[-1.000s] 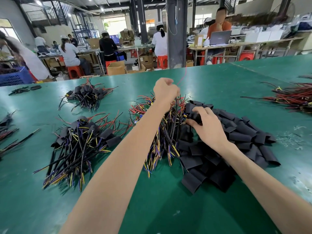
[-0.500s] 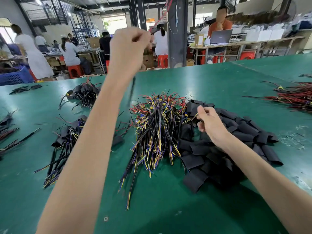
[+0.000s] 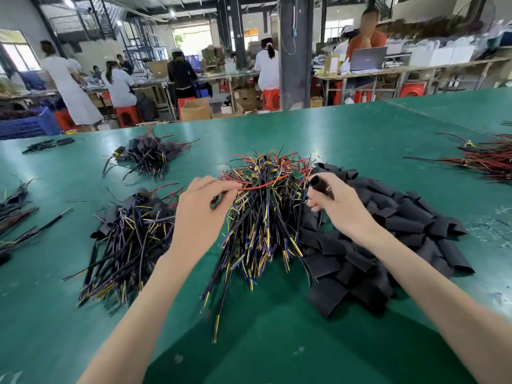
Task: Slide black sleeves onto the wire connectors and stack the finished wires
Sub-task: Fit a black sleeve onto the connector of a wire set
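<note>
Black sleeve between curled right fingers

Multicoloured wires heaped centre; flat black sleeves piled against their right; sleeved wires stacked left, apart. Left hand pinches one wire; right hand, one sleeve.

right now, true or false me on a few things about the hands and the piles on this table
1. The right hand holds a black sleeve. True.
2. The loose sleeve pile lies left of the bare wire pile. False: it lies to that pile's right.
3. The left hand rests flat and empty. False: its fingers pinch a red wire at the bare wire pile.
4. The table is green. True.
</note>
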Tool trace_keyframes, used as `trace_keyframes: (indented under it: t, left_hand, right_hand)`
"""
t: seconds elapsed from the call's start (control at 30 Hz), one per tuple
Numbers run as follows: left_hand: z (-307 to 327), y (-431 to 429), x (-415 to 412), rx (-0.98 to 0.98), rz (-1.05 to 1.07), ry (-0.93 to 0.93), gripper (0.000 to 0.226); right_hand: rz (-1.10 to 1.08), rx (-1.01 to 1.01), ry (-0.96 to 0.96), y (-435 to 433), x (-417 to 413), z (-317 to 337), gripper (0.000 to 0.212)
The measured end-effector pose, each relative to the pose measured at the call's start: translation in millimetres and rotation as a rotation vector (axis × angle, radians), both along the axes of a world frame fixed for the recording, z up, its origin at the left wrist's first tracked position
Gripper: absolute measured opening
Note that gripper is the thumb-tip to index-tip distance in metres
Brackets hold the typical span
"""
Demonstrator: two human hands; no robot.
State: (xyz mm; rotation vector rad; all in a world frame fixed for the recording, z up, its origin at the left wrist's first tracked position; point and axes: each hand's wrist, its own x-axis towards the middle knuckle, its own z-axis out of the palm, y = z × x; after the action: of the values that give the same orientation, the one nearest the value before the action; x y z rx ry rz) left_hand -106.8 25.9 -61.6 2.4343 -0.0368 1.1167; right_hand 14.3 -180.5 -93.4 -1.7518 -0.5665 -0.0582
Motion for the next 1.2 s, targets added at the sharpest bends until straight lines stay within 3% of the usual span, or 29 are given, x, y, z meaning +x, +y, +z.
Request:
trace_keyframes:
  t: [0.13, 0.47, 1.2]
  left_hand:
    - [-4.0, -3.1, -4.5, -0.075, -0.021, -0.06, 0.013]
    - [-11.3, -8.3, -7.5, -0.111, -0.063, -0.053, 0.013]
    - [-22.6, -9.6, -3.8, -0.02, 0.005, -0.087, 0.01]
  right_hand:
    - [-0.042, -0.183, -0.24, -2.2, -7.4, -1.4, 0.034]
    - [-0.046, -0.219, -0.422, -1.5, -16.8, 2.3, 0.035]
    - [-0.042, -0.233, -0.462, -0.4, -19.9, 3.5, 0.036]
